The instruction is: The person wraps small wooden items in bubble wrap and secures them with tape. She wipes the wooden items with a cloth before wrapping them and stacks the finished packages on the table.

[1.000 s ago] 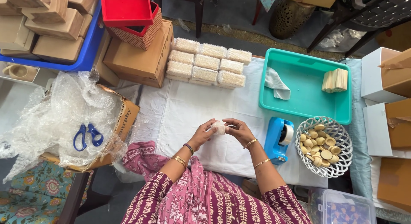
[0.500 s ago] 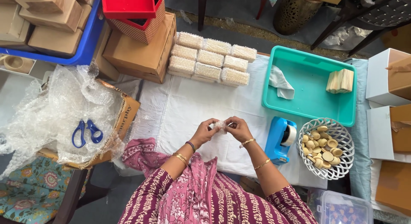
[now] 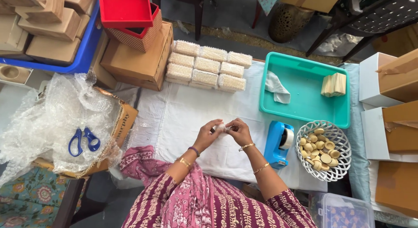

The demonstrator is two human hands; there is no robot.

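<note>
1. White cloth [image 3: 187,119] covers the work table, cardboard boxes stacked all around it, bare floor at the far side.
2. Left hand [image 3: 208,134] and right hand [image 3: 238,131] meet over the middle of the cloth, both pinching one small bubble-wrapped piece [image 3: 222,128] between them.
3. Fingers of both hands curled tight on that piece; it is held just above the cloth, mostly hidden by fingers, can't tell what's inside.
4. Wrapped bars [image 3: 208,70] sit in neat rows at the far edge of the cloth, well apart from the hands.
5. Teal tray [image 3: 305,110] far right of the hands, holding a crumpled white scrap [image 3: 277,87] and a small stack of pale bars [image 3: 334,84].
6. Blue tape dispenser [image 3: 278,144] just right of the right hand, on the cloth.
7. White wire basket [image 3: 335,167] right of the dispenser, full of round tan discs [image 3: 318,150].
8. Bubble wrap [image 3: 52,119] heaped in an open carton on the left, blue scissors [image 3: 82,141] lying on top.
9. Red boxes [image 3: 128,12] sit on a brown carton far left; blue crate [image 3: 82,54] with tan boxes beside them.
</note>
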